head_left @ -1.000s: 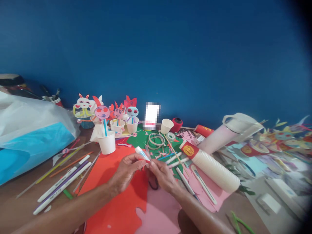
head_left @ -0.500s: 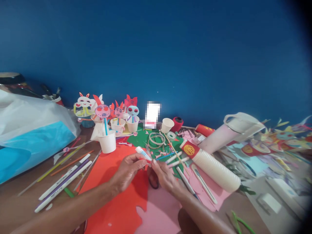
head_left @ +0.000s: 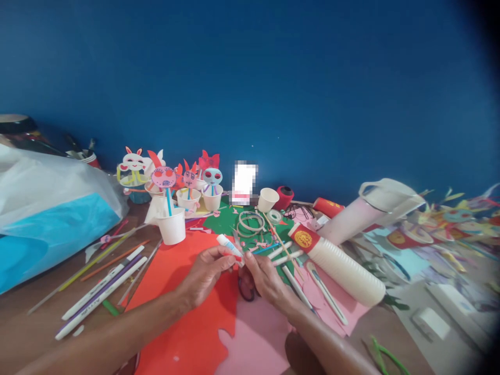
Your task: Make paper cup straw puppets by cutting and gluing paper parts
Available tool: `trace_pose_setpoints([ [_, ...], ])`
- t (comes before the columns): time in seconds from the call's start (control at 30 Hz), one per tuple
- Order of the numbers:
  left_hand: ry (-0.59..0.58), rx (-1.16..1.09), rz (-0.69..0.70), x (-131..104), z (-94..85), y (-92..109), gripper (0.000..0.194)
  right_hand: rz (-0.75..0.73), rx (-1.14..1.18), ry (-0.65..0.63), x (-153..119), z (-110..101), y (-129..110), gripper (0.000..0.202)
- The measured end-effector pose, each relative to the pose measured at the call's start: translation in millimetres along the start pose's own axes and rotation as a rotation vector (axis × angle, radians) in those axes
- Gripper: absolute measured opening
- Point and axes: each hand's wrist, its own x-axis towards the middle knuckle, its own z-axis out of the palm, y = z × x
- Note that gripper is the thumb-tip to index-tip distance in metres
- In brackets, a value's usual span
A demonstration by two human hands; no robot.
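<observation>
My left hand (head_left: pixel 209 268) pinches a small white glue tube (head_left: pixel 227 244) with blue print, thumb and fingers near its red lower part. The tube leans up to the left, over a red paper sheet (head_left: pixel 175 297). My right hand (head_left: pixel 269 278) is closed close against the tube's lower end; what its fingertips hold is hidden. Just below that hand show the dark handles of scissors (head_left: pixel 246 289), their blades pointing up behind the tube. Pink paper (head_left: pixel 258 338) lies beneath.
White cups (head_left: pixel 172 226) with paper-face figures stand back left. Markers (head_left: pixel 102 297) lie left, near a plastic bag (head_left: pixel 50 198). To the right are a cup stack (head_left: pixel 344 271), a pitcher (head_left: pixel 363 208) and green-handled pliers (head_left: pixel 385 357). A coiled ring (head_left: pixel 250 223) lies on green paper.
My right hand has shifted slightly to the right, and a small gap shows by the tube's lower end. My left hand and the tube stay nearly in place.
</observation>
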Motion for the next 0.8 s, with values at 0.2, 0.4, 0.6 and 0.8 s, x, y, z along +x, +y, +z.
trace_pose_setpoints([
  [0.2, 0.018, -0.014, 0.007, 2, -2.6, -1, 0.01, -0.137, -0.144, 0.081, 1, -6, -12, 0.023],
  [0.4, -0.004, -0.031, -0.013, 1, -1.2, -1, 0.008, -0.1, -0.169, 0.091, 3, -6, -10, 0.032],
  [0.6, -0.002, -0.039, -0.008, 2, -2.2, -1, 0.008, -0.117, -0.236, 0.12, 1, -5, -12, 0.024],
  [0.8, -0.005, -0.036, -0.005, 3, -5.2, -3, 0.007, -0.124, -0.293, 0.093, -2, -4, -13, 0.027],
])
